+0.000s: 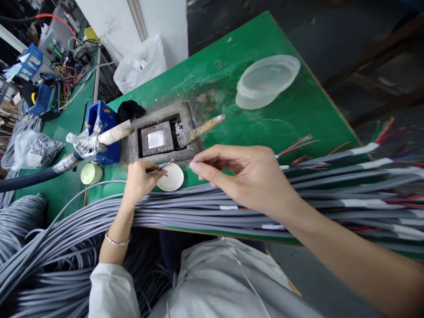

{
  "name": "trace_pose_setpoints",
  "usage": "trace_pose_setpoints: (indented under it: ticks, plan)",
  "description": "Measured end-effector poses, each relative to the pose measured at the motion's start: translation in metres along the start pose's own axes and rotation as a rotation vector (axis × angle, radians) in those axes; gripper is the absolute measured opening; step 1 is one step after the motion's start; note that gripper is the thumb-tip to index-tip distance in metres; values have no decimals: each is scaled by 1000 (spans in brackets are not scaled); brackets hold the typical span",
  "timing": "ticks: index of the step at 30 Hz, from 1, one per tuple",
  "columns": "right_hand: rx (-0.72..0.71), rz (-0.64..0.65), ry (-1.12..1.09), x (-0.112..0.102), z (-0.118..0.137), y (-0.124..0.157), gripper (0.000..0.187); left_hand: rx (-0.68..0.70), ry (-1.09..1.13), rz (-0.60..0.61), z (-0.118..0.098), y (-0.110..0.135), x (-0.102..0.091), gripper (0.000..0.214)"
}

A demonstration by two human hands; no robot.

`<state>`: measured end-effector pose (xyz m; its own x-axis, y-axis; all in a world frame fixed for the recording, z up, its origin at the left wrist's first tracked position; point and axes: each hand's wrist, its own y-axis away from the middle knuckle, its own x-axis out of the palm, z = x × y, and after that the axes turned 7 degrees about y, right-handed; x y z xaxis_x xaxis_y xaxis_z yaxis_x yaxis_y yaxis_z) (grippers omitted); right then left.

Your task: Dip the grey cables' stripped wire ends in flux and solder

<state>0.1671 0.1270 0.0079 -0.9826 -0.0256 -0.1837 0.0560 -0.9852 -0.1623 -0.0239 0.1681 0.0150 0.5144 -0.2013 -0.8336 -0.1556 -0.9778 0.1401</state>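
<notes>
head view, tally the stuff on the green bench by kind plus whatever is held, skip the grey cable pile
solder pot: 1
scraper stick lying on the pot: 1
clear plastic bowl stack: 1
white round dish: 1
pale green round tin: 1
blue bin: 1
stripped cable end pinched in the left hand: 1
total: 7

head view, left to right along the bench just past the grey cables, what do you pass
pale green round tub → left hand pinching coloured wire ends → white round dish → right hand → white-taped cable ends
</notes>
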Motion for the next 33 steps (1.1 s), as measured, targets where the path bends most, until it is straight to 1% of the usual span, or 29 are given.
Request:
trace_pose_setpoints:
  ticks: [2,4,6,8,12,15,19,24,29,33]
  plan:
    - [-1,1,-9,0,0,1,18,14,0,-57,-3,-1,-6,22]
    - [1,-1,-16,-1,0,1,17,15,-33,-149,-7,-6,-12,29]
    - [13,-8,-16,-2,1,2,19,21,-93,-243,-11,-16,-17,31]
    - [24,-7,-8,-2,2,2,22,40,-164,-291,-15,-30,-17,31]
    - [23,-20,22,-3,3,2,20,53,-274,-275,-13,-56,-8,26]
    - [-1,-42,50,-4,2,2,16,39,-300,-269,-7,-66,0,26]
    - [-74,-85,71,-5,2,2,11,44,-337,-273,-1,-70,6,24]
    - [-86,-117,150,-6,5,3,11,78,-369,-276,3,-76,11,20]
    - [-128,-135,192,-7,2,4,10,93,-341,-274,7,-78,15,18]
    - [-149,-156,229,-7,-2,5,9,77,-295,-238,7,-79,16,16]
